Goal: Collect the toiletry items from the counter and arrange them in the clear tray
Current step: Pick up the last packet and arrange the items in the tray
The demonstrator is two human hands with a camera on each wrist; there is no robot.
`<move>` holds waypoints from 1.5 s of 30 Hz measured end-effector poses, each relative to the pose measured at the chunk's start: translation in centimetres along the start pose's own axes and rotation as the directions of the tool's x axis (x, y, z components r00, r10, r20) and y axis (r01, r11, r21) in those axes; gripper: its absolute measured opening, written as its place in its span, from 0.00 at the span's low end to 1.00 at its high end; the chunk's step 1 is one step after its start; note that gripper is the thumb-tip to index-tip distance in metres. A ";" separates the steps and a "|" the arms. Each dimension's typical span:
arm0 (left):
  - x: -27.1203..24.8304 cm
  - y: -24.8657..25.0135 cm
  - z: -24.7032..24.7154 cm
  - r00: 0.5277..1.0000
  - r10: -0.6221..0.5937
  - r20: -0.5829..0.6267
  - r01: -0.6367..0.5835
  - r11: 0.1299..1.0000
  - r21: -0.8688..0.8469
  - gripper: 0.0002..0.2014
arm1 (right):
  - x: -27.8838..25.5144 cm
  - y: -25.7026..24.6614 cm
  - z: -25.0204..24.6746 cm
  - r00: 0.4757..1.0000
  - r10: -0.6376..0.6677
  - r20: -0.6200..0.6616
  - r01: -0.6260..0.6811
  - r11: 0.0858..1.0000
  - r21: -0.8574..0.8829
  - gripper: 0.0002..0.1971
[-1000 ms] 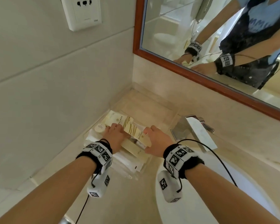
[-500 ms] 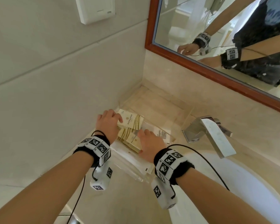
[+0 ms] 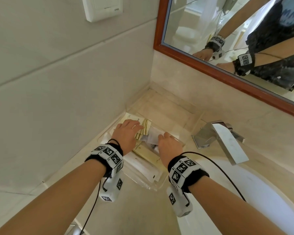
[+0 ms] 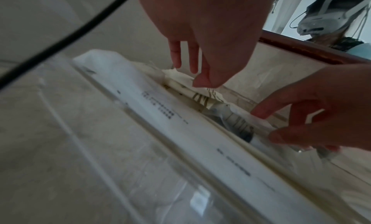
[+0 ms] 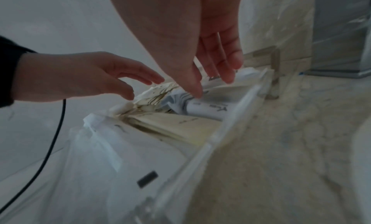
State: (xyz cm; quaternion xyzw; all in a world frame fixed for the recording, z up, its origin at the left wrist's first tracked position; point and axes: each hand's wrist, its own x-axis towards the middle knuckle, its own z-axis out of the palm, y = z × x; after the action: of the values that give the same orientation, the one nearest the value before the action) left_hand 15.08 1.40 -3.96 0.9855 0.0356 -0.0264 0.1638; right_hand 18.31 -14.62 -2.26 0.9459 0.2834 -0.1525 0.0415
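A clear tray (image 3: 181,144) stands in the counter's corner against the left wall, filled with toiletry packets. My left hand (image 3: 133,127) lies with straight fingers on a cream packet with gold stripes (image 3: 144,129) at the tray's far end. My right hand (image 3: 160,136) touches a crumpled white packet (image 3: 152,135) beside it, fingers also straight. A long cream box (image 3: 148,154) and flat white sachets (image 3: 143,168) lie nearer me. In the wrist views, the left hand (image 4: 192,71) and the right hand (image 5: 212,82) reach down onto the striped packet (image 5: 158,92) and the white packet (image 5: 204,108).
A chrome faucet (image 3: 222,138) stands right of the tray, with the white basin (image 3: 244,192) below it. A wood-framed mirror (image 3: 227,31) hangs behind and a wall socket (image 3: 102,7) sits above left. Marble counter (image 3: 134,209) lies in front of the tray.
A second ago both hands held the striped packet over the tray. It now lies at the tray's far end under my left fingers, and my right hand has moved onto the white packet.
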 end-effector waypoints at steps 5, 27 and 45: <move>0.3 0.5 0.6 0.989 -0.005 0.149 0.001 1.000 0.031 0.30 | -0.3 0.2 0.3 1.000 -0.011 0.022 0.013 0.998 -0.057 0.21; 2.7 1.1 0.3 0.994 -0.015 0.106 -0.020 0.946 0.324 0.19 | 0.6 -0.8 1.3 0.984 -0.137 -0.110 0.137 0.991 -0.009 0.14; 2.7 -0.3 0.8 0.978 0.060 0.202 -0.081 0.992 0.098 0.22 | 0.7 0.4 0.9 0.991 -0.077 -0.113 0.079 0.997 0.010 0.19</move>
State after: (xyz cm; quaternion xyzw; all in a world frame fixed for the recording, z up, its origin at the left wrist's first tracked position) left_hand 17.76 1.59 -4.94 0.9859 -0.0173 -0.1206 0.1148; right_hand 18.86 -14.75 -3.29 0.9414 0.3210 -0.1025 0.0126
